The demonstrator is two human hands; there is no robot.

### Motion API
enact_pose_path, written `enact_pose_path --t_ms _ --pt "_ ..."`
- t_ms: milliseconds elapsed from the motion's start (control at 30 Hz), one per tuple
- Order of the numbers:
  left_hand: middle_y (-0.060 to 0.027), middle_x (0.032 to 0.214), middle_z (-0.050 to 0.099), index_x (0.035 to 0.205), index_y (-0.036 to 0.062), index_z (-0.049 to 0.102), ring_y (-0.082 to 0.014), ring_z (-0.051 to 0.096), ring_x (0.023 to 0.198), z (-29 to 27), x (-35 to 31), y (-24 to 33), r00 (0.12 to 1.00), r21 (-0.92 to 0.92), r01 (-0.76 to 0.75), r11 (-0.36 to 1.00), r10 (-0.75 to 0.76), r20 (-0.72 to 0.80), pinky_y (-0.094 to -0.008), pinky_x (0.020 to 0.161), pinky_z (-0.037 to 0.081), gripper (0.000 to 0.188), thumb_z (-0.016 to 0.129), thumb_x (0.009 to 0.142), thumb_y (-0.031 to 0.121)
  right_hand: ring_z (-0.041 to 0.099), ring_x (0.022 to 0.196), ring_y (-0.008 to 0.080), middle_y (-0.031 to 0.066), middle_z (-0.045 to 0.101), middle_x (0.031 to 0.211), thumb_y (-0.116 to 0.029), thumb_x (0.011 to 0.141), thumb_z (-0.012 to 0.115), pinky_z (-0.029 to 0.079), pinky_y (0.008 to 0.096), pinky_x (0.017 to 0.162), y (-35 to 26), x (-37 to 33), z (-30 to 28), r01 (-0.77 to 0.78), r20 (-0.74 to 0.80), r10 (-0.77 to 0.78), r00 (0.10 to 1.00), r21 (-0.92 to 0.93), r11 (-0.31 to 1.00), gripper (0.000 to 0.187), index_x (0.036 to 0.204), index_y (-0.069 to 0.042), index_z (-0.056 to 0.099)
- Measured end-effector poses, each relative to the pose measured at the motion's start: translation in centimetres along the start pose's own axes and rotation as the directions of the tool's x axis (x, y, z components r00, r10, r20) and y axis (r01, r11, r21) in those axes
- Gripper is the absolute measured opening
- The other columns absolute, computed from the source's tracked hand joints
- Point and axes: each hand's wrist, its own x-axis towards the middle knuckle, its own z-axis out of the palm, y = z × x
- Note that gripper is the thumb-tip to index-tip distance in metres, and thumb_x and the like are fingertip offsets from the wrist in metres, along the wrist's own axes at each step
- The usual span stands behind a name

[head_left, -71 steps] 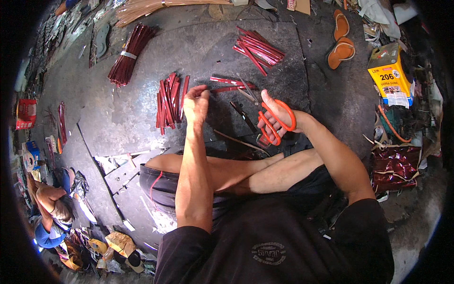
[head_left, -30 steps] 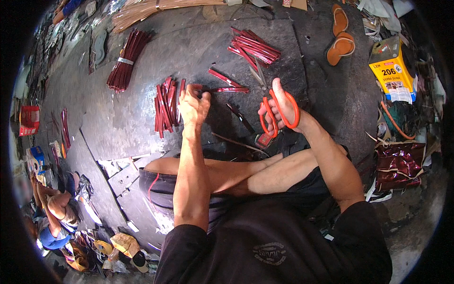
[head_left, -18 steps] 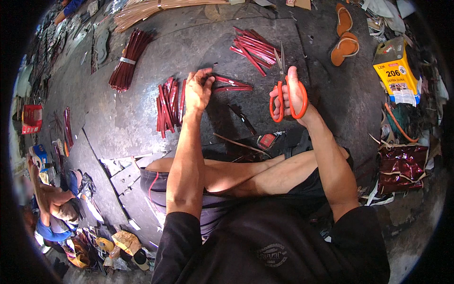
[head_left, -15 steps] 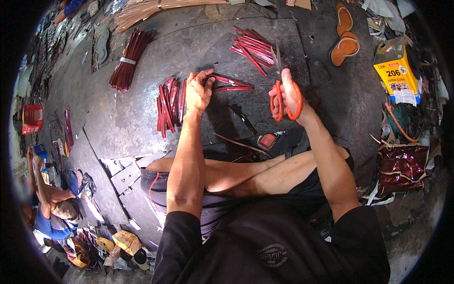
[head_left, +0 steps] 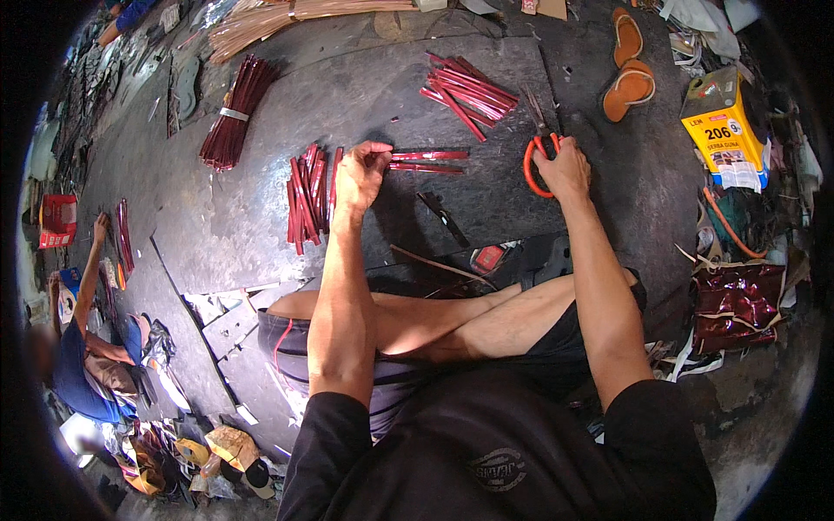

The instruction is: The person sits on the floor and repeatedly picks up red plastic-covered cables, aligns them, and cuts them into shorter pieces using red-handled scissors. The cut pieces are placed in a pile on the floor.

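Note:
My left hand (head_left: 361, 178) is closed in a pinch at the near ends of two shiny dark red strips (head_left: 434, 157), which stretch to the right just above the floor board. Right beside that wrist lies a loose pile of similar strips (head_left: 306, 198). My right hand (head_left: 566, 169) grips scissors (head_left: 532, 165) by their orange handles, with the blades pointing away from me. The hand covers part of one handle loop. Left of the blades is a second heap of red strips (head_left: 473, 94). Farther left lies a bundle of longer red strips (head_left: 236, 115), tied with a pale band.
Orange sandals (head_left: 629, 87) and a yellow can (head_left: 723, 130) stand at the right, above a glossy dark red piece (head_left: 737, 304). Long tan strips (head_left: 261, 26) lie along the far edge. A dark scrap (head_left: 443, 217) rests before me. Another person (head_left: 87, 365) sits at left.
My right hand has moved slightly right and turned over, its back now showing, with the scissors in it. The red strips at my left hand lie more parallel. The other person's arm reaches out.

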Motion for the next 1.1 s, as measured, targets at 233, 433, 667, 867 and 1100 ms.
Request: enact_pose_path --t_ms 233,433,667,867,1100 --pt "-0.0100 0.094 0.074 0.104 0.0112 0.074 -0.0202 0.069 0.093 -0.3 -0.1 0.1 1.000 0.018 -0.013 1.000 0.013 -0.018 -0.0325 0.085 0.050 0.017 0.067 0.091 0.019 0.067 0.086 0.0245 0.0134 0.069 0.099 -0.018 0.091 0.066 0.053 0.0358 0.078 -4.5 -1.5 0.1 0.404 -0.056 -0.442 0.895 0.520 0.753 0.021 0.109 -0.008 0.068" --pt "-0.0102 0.096 0.073 0.103 0.0118 0.074 -0.0212 0.069 0.094 -0.1 -0.1 0.1 0.999 0.034 -0.025 0.999 0.026 -0.029 -0.0331 0.085 0.050 0.016 0.066 0.091 0.019 0.068 0.092 0.0313 0.0162 0.070 0.097 -0.015 0.088 0.068 0.052 0.0413 0.081 -7.9 -3.0 4.2 0.338 0.051 -0.432 0.900 0.545 0.768 0.020 0.106 -0.008 0.067" --pt "-0.0100 0.101 0.073 0.106 0.0101 0.073 -0.0187 0.068 0.095 -0.5 -0.4 0.3 1.000 -0.029 -0.002 1.000 0.001 -0.012 -0.0314 0.087 0.049 0.017 0.064 0.093 0.016 0.068 0.090 0.0302 0.0145 0.070 0.096 -0.013 0.087 0.068 0.052 0.0411 0.080 -7.7 -2.5 5.7 0.370 0.043 -0.495 0.868 0.608 0.702 0.012 0.097 -0.006 0.068" --pt "-0.0054 0.105 0.072 0.115 0.0082 0.069 -0.0137 0.064 0.097 -1.2 -1.2 -0.4 0.998 -0.110 -0.003 0.994 0.010 0.057 -0.0276 0.090 0.047 0.024 0.061 0.093 0.005 0.068 0.089 0.0287 0.0131 0.070 0.094 -0.012 0.088 0.066 0.051 0.0400 0.081 -8.0 -2.4 4.8 0.301 0.154 -0.502 0.851 0.639 0.708 0.010 0.095 -0.005 0.068" --pt "-0.0039 0.106 0.069 0.118 0.0042 0.067 -0.0122 0.063 0.096 -0.9 -1.2 -1.7 0.998 -0.254 0.030 0.967 -0.016 0.056 -0.0266 0.088 0.048 0.026 0.060 0.093 0.004 0.068 0.091 0.0299 0.0126 0.071 0.096 -0.012 0.088 0.065 0.051 0.0397 0.082 -8.0 -2.5 4.8 0.349 0.125 -0.524 0.843 0.614 0.708 0.011 0.096 -0.005 0.068"
